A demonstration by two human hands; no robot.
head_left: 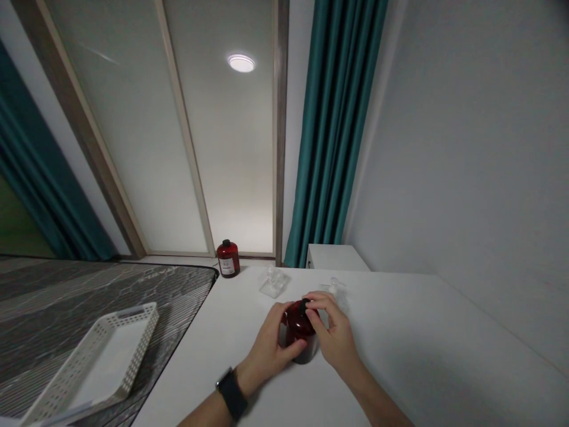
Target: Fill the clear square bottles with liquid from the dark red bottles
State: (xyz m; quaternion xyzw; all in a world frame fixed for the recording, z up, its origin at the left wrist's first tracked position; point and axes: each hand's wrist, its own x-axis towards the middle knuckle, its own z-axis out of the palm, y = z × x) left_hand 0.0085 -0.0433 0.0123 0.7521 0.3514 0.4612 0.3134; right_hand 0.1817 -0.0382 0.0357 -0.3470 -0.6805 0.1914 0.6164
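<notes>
A dark red bottle (299, 320) stands on the white table (249, 320) in front of me. My left hand (273, 341) is wrapped round its left side, with a black watch on the wrist. The fingertips of my right hand (331, 332) close on the black cap (304, 306) at the bottle's top. Part of the cap and the bottle's right side are hidden by that hand. Beyond the hands lie two clear plastic pieces, one a crumpled packet (274, 282) to the left, the other a clear item (336, 289) just behind my right hand.
A second red bottle (228, 260) with a black cap and white label stands at the table's far left corner. On the grey patterned bed-like surface (186, 290) to the left rests a white perforated basket (149, 320). A white cabinet (338, 257) stands behind the table, near teal curtains.
</notes>
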